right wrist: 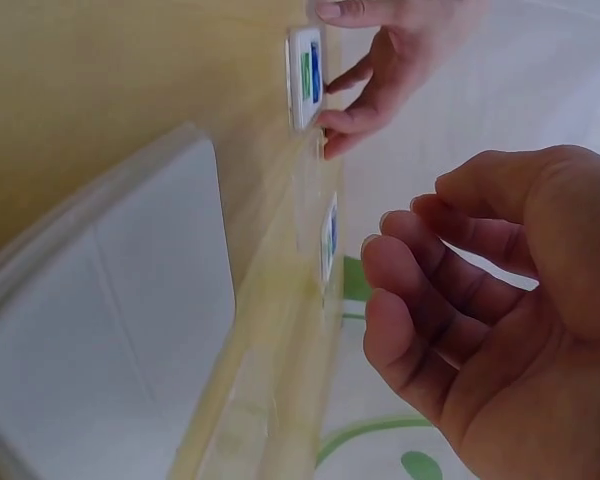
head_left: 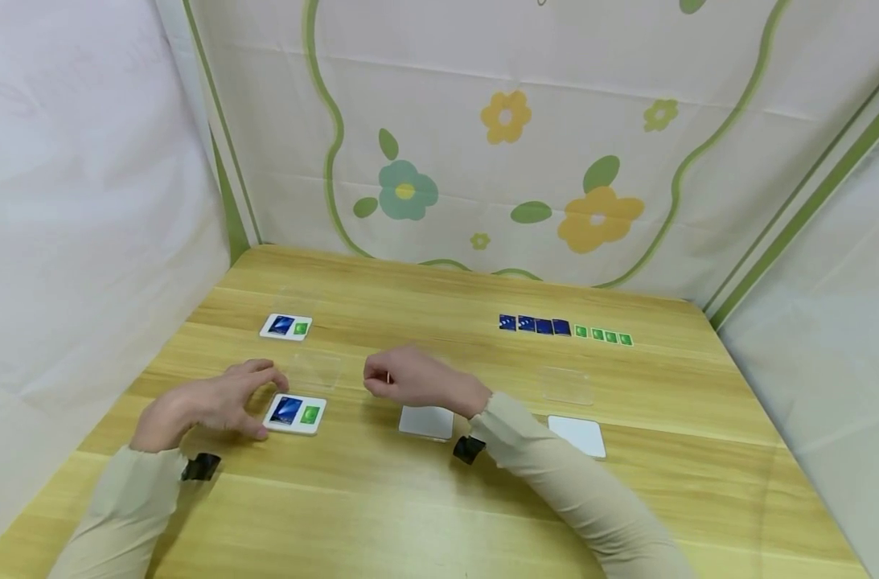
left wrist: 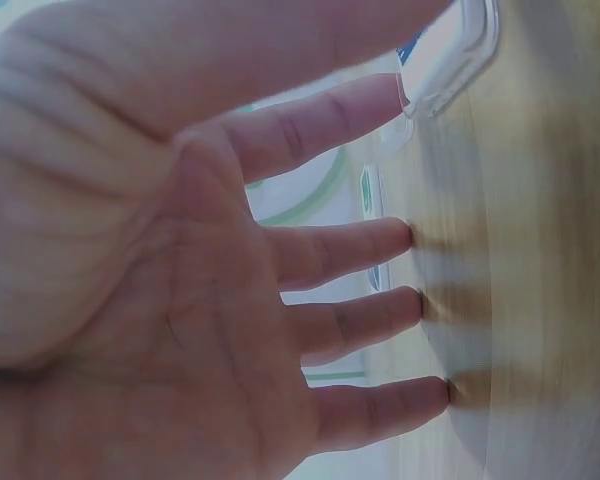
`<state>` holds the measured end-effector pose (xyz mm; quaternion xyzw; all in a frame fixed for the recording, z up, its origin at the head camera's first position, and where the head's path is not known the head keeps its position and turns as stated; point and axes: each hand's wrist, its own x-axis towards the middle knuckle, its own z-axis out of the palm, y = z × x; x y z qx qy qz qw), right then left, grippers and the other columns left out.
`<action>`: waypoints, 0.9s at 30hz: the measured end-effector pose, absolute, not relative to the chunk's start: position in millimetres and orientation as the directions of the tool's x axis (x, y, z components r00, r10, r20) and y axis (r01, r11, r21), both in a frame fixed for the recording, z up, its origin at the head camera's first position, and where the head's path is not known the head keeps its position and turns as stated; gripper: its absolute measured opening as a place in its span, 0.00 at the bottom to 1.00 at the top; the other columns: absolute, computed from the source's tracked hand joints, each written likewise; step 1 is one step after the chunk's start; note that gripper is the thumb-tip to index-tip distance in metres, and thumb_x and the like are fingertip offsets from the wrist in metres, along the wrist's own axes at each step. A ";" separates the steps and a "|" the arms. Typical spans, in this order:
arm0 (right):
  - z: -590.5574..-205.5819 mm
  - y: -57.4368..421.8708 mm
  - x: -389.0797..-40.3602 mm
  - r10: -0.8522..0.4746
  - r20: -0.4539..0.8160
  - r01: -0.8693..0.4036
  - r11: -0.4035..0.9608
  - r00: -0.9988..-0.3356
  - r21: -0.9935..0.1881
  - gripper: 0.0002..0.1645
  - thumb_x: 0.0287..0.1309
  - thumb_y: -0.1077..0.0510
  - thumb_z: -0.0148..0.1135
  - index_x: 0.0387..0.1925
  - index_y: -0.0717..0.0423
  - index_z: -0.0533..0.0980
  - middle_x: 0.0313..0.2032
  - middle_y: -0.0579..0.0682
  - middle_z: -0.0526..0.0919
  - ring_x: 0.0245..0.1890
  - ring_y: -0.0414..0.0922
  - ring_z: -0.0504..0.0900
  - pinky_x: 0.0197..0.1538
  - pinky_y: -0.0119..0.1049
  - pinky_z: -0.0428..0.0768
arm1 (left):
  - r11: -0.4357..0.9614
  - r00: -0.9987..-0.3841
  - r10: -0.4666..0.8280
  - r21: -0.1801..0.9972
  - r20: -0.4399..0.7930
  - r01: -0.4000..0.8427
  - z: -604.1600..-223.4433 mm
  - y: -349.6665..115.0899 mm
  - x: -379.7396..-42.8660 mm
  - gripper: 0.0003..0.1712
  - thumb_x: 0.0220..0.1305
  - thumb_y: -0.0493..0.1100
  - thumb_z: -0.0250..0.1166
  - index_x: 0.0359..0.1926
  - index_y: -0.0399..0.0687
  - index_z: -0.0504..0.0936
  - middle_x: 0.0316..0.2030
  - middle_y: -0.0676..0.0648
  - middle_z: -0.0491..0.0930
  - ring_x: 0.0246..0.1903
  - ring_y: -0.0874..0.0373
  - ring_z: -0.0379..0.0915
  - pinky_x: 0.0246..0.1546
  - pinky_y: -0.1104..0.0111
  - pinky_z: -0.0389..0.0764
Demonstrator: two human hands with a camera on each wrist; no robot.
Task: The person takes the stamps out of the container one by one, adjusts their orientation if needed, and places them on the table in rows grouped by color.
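On the wooden table, my left hand [head_left: 225, 398] spans a small white flat case [head_left: 311, 401] with a blue picture and a green one side by side. Its thumb and index finger pinch opposite edges of the case; the other fingertips rest on the table in the left wrist view. My right hand [head_left: 413, 376] is raised above the table with its fingers loosely bent and nothing visible between them. Just below that hand lies a plain white flat case [head_left: 426, 423], partly covered by it in the head view.
A second white case with blue and green pictures [head_left: 285, 326] lies farther back on the left. Another plain white case [head_left: 577, 436] is at right, near a clear plastic piece [head_left: 565, 386]. Small blue cards [head_left: 535, 325] and green cards [head_left: 604, 334] form a row behind.
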<state>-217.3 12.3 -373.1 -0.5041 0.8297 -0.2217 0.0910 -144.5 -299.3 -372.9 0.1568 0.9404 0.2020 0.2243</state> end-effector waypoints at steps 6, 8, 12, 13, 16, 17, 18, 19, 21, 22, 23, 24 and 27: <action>-378.1 -2.9 -215.0 -0.876 0.063 -0.777 0.388 -0.478 -0.495 0.09 0.69 0.56 0.53 0.32 0.48 0.77 0.24 0.39 0.76 0.21 0.33 0.67 0.29 0.22 0.66 | 0.873 -0.855 0.380 0.443 -0.354 0.204 -372.3 -298.5 -144.1 0.32 0.48 0.49 0.77 0.54 0.56 0.74 0.71 0.25 0.49 0.67 0.22 0.44 0.57 0.28 0.58; -378.4 -6.5 -214.2 -0.871 0.056 -0.764 0.395 -0.488 -0.511 0.09 0.69 0.56 0.53 0.33 0.49 0.77 0.24 0.39 0.76 0.21 0.33 0.67 0.29 0.23 0.66 | 0.873 -0.855 0.384 0.439 -0.349 0.214 -372.6 -298.5 -144.2 0.32 0.47 0.49 0.77 0.54 0.55 0.74 0.70 0.25 0.50 0.66 0.22 0.45 0.56 0.28 0.59; -379.8 -14.9 -212.3 -0.859 0.056 -0.752 0.413 -0.509 -0.514 0.08 0.69 0.56 0.53 0.34 0.48 0.78 0.26 0.39 0.77 0.22 0.33 0.69 0.29 0.22 0.68 | 0.879 -0.858 0.378 0.427 -0.349 0.213 -372.8 -298.0 -144.9 0.31 0.48 0.49 0.77 0.53 0.56 0.74 0.70 0.27 0.53 0.66 0.24 0.48 0.57 0.30 0.60; -380.8 -17.4 -211.9 -0.856 0.056 -0.753 0.420 -0.514 -0.507 0.08 0.69 0.56 0.54 0.34 0.48 0.78 0.26 0.39 0.78 0.23 0.33 0.69 0.30 0.22 0.68 | 0.880 -0.858 0.376 0.424 -0.350 0.213 -373.1 -298.0 -145.3 0.31 0.48 0.49 0.77 0.53 0.56 0.74 0.70 0.27 0.53 0.66 0.25 0.49 0.57 0.30 0.60; -381.6 -25.6 -209.4 -0.846 0.049 -0.752 0.444 -0.531 -0.488 0.07 0.69 0.54 0.55 0.36 0.48 0.78 0.29 0.40 0.79 0.27 0.34 0.72 0.33 0.21 0.70 | 0.884 -0.859 0.369 0.419 -0.354 0.207 -373.2 -296.9 -145.7 0.31 0.49 0.49 0.77 0.53 0.56 0.74 0.70 0.28 0.54 0.66 0.26 0.51 0.58 0.31 0.60; -381.4 -28.5 -208.6 -0.841 0.043 -0.748 0.454 -0.539 -0.485 0.07 0.68 0.53 0.55 0.37 0.48 0.78 0.30 0.39 0.80 0.28 0.34 0.72 0.33 0.21 0.71 | 0.884 -0.859 0.369 0.420 -0.353 0.207 -373.0 -296.7 -145.7 0.30 0.49 0.49 0.77 0.53 0.56 0.74 0.69 0.28 0.55 0.66 0.26 0.51 0.58 0.31 0.61; -380.4 -31.1 -207.3 -0.836 0.033 -0.740 0.465 -0.548 -0.486 0.07 0.68 0.53 0.56 0.37 0.48 0.78 0.30 0.40 0.80 0.28 0.34 0.73 0.33 0.21 0.71 | 0.884 -0.860 0.369 0.420 -0.354 0.206 -372.8 -296.5 -145.7 0.30 0.49 0.49 0.77 0.53 0.56 0.74 0.69 0.27 0.55 0.65 0.26 0.51 0.58 0.31 0.61; -379.2 -33.8 -206.0 -0.831 0.020 -0.731 0.477 -0.556 -0.487 0.07 0.68 0.52 0.56 0.38 0.48 0.79 0.29 0.40 0.79 0.28 0.35 0.73 0.33 0.22 0.71 | 0.884 -0.860 0.369 0.421 -0.353 0.206 -372.4 -296.3 -145.6 0.30 0.49 0.49 0.77 0.53 0.56 0.74 0.69 0.28 0.55 0.65 0.26 0.51 0.58 0.31 0.61; -376.9 -38.3 -203.5 -0.824 -0.001 -0.720 0.495 -0.566 -0.486 0.07 0.68 0.51 0.57 0.39 0.48 0.78 0.28 0.40 0.78 0.27 0.35 0.73 0.31 0.22 0.70 | 0.882 -0.861 0.373 0.420 -0.347 0.213 -371.2 -295.7 -145.3 0.30 0.49 0.49 0.77 0.52 0.56 0.73 0.69 0.28 0.55 0.65 0.26 0.52 0.57 0.31 0.62; -377.2 -40.4 -202.7 -0.821 -0.009 -0.715 0.502 -0.570 -0.486 0.07 0.68 0.51 0.57 0.39 0.48 0.78 0.27 0.40 0.78 0.26 0.35 0.72 0.30 0.22 0.69 | 0.882 -0.861 0.374 0.419 -0.345 0.216 -370.8 -295.5 -145.4 0.30 0.49 0.49 0.77 0.52 0.56 0.73 0.69 0.28 0.56 0.65 0.27 0.53 0.57 0.32 0.63; -377.8 -42.6 -202.1 -0.819 -0.017 -0.710 0.508 -0.574 -0.488 0.07 0.67 0.51 0.57 0.39 0.48 0.78 0.26 0.41 0.77 0.25 0.36 0.72 0.29 0.23 0.69 | 0.881 -0.861 0.378 0.418 -0.341 0.221 -370.4 -295.3 -145.5 0.30 0.49 0.49 0.77 0.52 0.56 0.73 0.68 0.29 0.56 0.64 0.27 0.54 0.56 0.32 0.63; -378.4 -44.6 -201.3 -0.817 -0.023 -0.707 0.512 -0.576 -0.487 0.07 0.67 0.50 0.57 0.39 0.48 0.78 0.26 0.41 0.77 0.24 0.36 0.72 0.28 0.23 0.68 | 0.880 -0.860 0.383 0.417 -0.339 0.228 -369.9 -295.1 -145.5 0.30 0.49 0.49 0.77 0.52 0.56 0.73 0.68 0.28 0.56 0.64 0.27 0.54 0.55 0.32 0.64; -382.8 -50.4 -200.0 -0.811 -0.034 -0.699 0.525 -0.585 -0.485 0.08 0.66 0.49 0.58 0.41 0.47 0.77 0.26 0.41 0.77 0.24 0.35 0.72 0.26 0.24 0.68 | 0.882 -0.859 0.379 0.414 -0.345 0.223 -369.4 -294.2 -145.6 0.30 0.49 0.50 0.77 0.52 0.56 0.73 0.69 0.28 0.56 0.64 0.27 0.54 0.54 0.32 0.65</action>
